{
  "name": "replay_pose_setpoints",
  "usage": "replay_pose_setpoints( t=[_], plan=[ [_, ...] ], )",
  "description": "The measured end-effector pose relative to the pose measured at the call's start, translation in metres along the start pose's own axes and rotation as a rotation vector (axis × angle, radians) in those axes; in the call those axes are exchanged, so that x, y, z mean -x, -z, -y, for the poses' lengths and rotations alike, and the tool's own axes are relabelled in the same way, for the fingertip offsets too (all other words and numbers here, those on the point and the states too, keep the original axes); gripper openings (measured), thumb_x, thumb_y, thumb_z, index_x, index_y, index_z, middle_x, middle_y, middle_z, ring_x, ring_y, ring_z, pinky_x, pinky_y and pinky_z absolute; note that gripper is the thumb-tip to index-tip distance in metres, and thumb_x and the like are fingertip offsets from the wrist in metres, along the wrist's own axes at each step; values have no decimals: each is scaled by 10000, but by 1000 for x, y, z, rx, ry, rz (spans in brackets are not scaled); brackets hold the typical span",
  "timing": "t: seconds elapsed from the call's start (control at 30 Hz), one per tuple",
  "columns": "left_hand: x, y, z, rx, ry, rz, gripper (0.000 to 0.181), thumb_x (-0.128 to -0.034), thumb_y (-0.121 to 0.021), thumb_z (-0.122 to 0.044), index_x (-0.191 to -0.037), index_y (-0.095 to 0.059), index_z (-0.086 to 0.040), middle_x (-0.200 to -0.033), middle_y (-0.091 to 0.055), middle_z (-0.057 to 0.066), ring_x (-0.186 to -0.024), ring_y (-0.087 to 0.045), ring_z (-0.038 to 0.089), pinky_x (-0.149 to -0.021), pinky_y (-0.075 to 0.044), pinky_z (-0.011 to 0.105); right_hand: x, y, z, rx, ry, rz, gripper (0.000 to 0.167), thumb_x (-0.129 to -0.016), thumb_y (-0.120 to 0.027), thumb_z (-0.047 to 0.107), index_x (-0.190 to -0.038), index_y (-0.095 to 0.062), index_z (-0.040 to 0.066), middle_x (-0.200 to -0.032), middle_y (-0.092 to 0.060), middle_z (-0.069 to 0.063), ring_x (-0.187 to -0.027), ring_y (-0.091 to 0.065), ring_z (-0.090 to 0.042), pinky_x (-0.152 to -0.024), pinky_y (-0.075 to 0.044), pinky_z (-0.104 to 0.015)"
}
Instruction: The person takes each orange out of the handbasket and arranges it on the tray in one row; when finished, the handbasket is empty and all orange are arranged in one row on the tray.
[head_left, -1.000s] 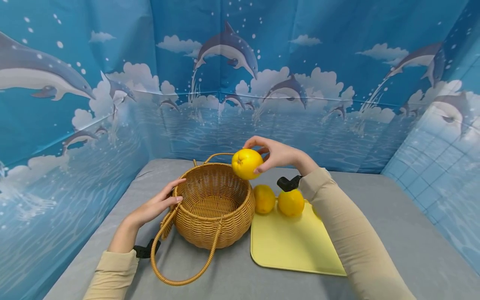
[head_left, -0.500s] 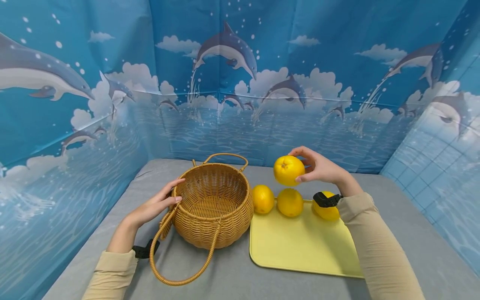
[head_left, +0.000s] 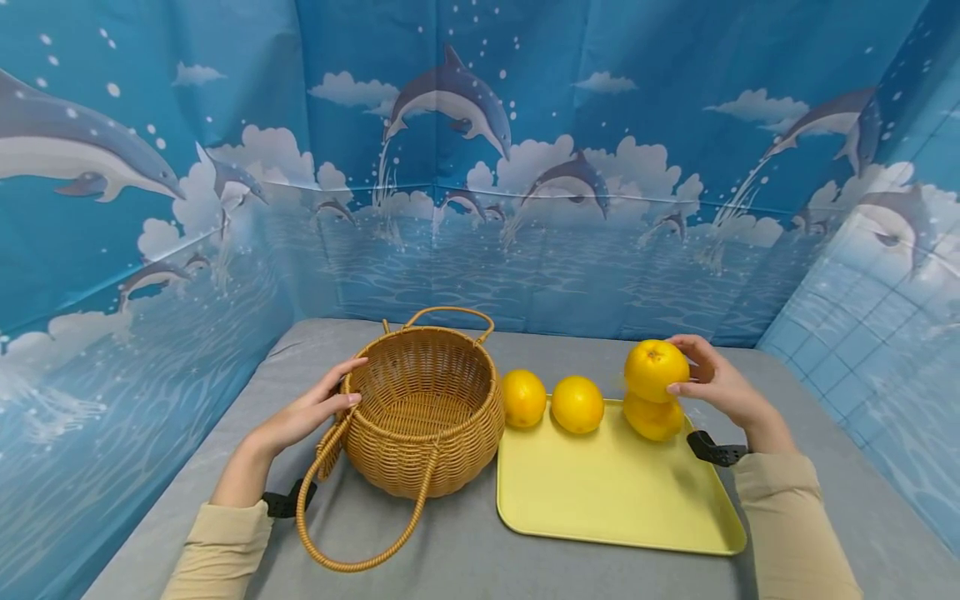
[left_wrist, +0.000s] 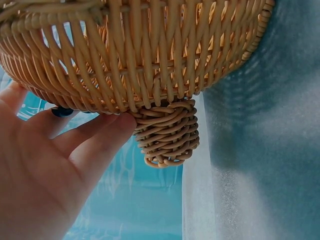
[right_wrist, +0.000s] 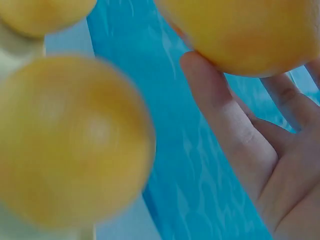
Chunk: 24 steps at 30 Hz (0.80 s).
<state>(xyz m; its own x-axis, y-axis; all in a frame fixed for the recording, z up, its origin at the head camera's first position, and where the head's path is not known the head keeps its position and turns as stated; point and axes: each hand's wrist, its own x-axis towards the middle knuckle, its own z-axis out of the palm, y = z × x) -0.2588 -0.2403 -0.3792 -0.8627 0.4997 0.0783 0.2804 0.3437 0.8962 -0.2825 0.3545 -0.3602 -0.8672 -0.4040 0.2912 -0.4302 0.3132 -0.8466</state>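
Note:
In the head view my right hand [head_left: 723, 387] holds a yellow orange [head_left: 656, 370] from its right side, with the thumb low and the fingers behind. This fruit appears directly above another orange [head_left: 652, 418] on the yellow tray [head_left: 600, 500]; contact between them is unclear. The right wrist view has the held orange [right_wrist: 250, 32] against the fingers and a blurred orange [right_wrist: 75, 142] apart from it. My left hand [head_left: 303, 417] rests on the left rim of a wicker basket [head_left: 427, 462], fingers fairly straight. Up close, the left wrist view shows fingertips [left_wrist: 122, 125] touching the wickerwork.
Two more oranges, the left one [head_left: 523, 398] beside the basket and the middle one [head_left: 577, 405], sit along the tray's back edge. One basket handle [head_left: 367, 562] hangs toward the front. A dolphin-print curtain [head_left: 450, 250] surrounds the grey table [head_left: 420, 550].
My right hand has carried the orange from the basket's right rim rightward and down, to above the rightmost orange. My left hand has stayed at the basket rim.

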Motion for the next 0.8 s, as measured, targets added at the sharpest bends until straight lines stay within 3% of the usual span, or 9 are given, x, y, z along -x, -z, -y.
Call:
replay_pose_setpoints(
  t=[0.43, 0.8],
  plan=[
    [-1, -1, 1, 11, -5, 5, 567, -1011, -421, -289, -1511, -160, -226, -1565, 23, 76, -1385, -96, 394, -976, -274, 622, 52, 22, -24, 87, -52, -161, 550, -895, -571, -54, -1322, -382, 237, -1203, -425, 168, -978, -516, 44, -713, -484, -198],
    [-1, 0, 0, 8, 3, 8, 566, -1014, -414, -293, -1512, -153, -233, -1565, 20, 81, -1382, -107, 401, -974, -270, 628, 68, 31, -37, 122, -150, -205, 515, -934, -551, 29, -1319, -352, 306, -1192, -400, 236, -976, -488, 85, -705, -480, -198]
  ],
)
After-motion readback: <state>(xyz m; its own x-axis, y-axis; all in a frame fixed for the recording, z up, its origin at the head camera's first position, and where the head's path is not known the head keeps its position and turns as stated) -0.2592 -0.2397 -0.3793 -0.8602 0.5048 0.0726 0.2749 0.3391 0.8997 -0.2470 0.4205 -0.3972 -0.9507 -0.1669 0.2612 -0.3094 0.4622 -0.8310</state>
